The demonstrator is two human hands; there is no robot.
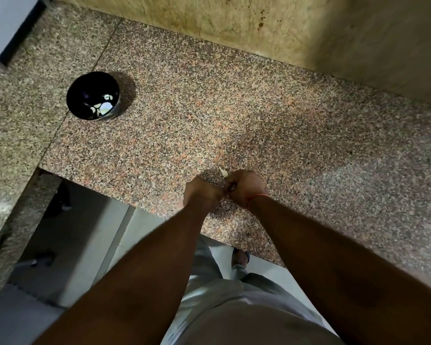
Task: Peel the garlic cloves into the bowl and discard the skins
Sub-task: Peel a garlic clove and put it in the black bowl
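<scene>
Head view looked down on a speckled stone worktop [259, 108]. Both hands met near its front edge. The left hand [202, 191] and the right hand [243, 186] were curled tight around a garlic clove [224, 172], and only its pale tip showed. A black bowl [93, 95] sat far off to the left with white pieces inside.

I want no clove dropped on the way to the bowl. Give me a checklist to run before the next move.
1. Garlic clove held between both hands: ok, pale tip showing.
2. Left hand fingers curled at it: ok.
3. Right hand gripping: ok.
4. Skin fully off: cannot tell, fingers hide it.
5. Black bowl upright on the counter: ok.
6. Bowl close by: not ok, far off to the left.
</scene>
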